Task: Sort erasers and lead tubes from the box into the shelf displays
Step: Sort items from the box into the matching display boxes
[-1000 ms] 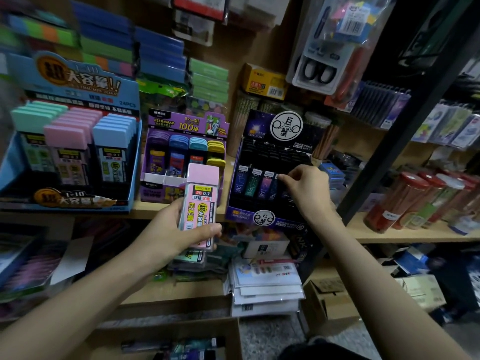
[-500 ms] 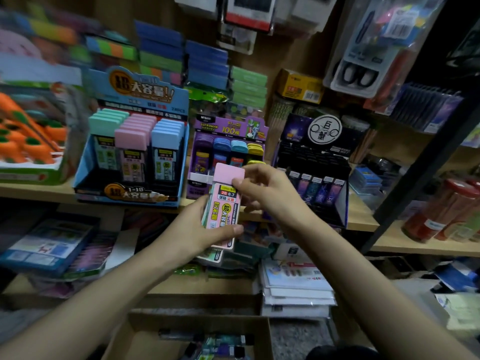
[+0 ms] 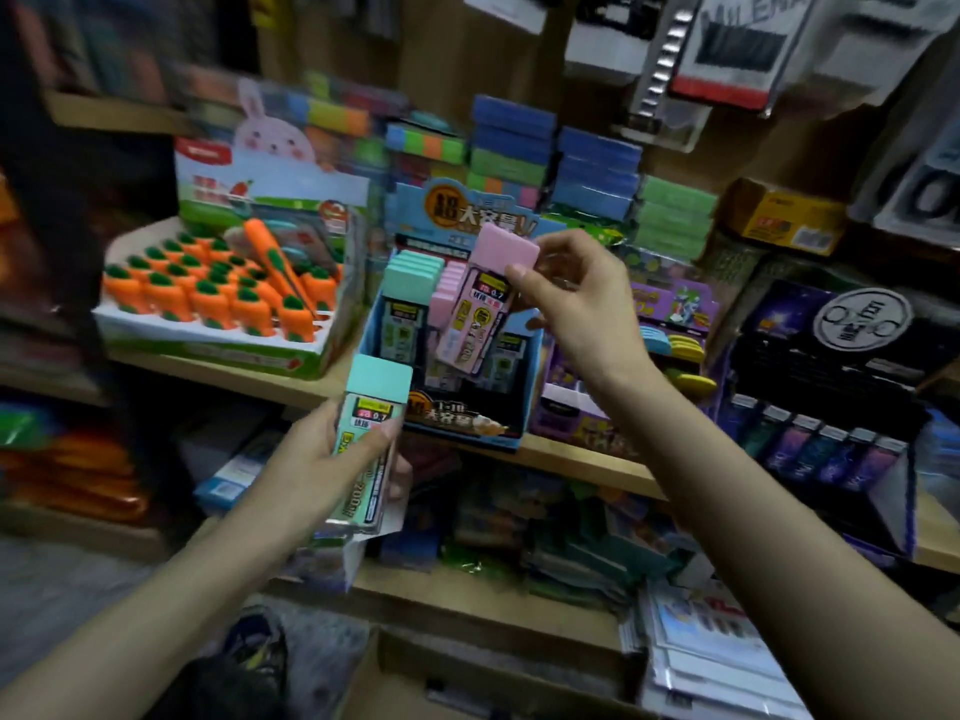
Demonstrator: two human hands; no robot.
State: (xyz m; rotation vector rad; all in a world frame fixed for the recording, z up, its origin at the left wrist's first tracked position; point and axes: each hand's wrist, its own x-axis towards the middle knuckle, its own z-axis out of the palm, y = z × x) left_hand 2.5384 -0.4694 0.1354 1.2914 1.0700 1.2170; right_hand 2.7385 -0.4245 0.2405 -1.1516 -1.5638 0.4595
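1. Right hand [image 3: 582,304]: raised in front of the blue display box [image 3: 457,415]. Its fingers [image 3: 558,244] and thumb pinch the upper end of the pink lead tube [image 3: 480,304], just below the cap.
2. Pink lead tube: held clear of the shelf and tilted, cap up and to the right. Its lower end lies over the middle of the blue display box. Whether it touches the packs there cannot be told.
3. Left hand [image 3: 311,459]: lower and nearer the camera, in front of the shelf [image 3: 587,457] edge. Its fingers are curled round the mint lead tube [image 3: 371,407], with the thumb pressed across the label.
4. Mint lead tube: upright in the left hand, cap uppermost, just beside the lower left corner of the blue display box. Further flat packs lie beneath it in the same grip; their number is unclear.
5. Blue display box: stands on the shelf and holds a row of mint packs [image 3: 413,275] at its left, with pink packs beside them.
6. Carrot eraser tray [image 3: 208,335]: on the same shelf to the left, filled with orange carrot erasers [image 3: 208,298].
7. Purple display [image 3: 587,423] and black display [image 3: 841,366]: on the shelf to the right.
8. Cardboard box [image 3: 467,678]: below the shelves, blurred.
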